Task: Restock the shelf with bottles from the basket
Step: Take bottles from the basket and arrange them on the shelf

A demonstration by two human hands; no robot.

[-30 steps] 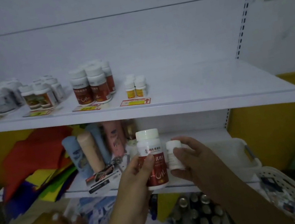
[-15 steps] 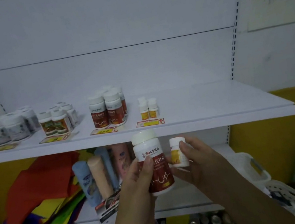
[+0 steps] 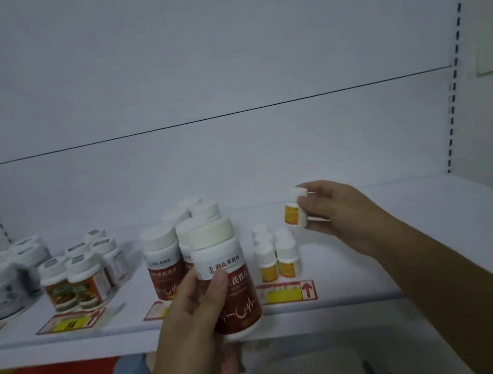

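Left hand [image 3: 192, 315] is up at the front edge of the shelf [image 3: 411, 233], thumb and fingers wrapped round the upright red-label bottle [image 3: 225, 273], just ahead of the matching red-label row [image 3: 162, 261]. Right hand [image 3: 339, 216] reaches over the shelf, pinching the small yellow-label bottle [image 3: 295, 211] up-right of the small-bottle cluster [image 3: 277, 257]. Can't tell if it touches the shelf.

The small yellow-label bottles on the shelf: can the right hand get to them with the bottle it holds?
Probably yes. The right hand pinches its small bottle above and right of that group, with nothing between them. The red bottle in the left hand is further left, out of the path.
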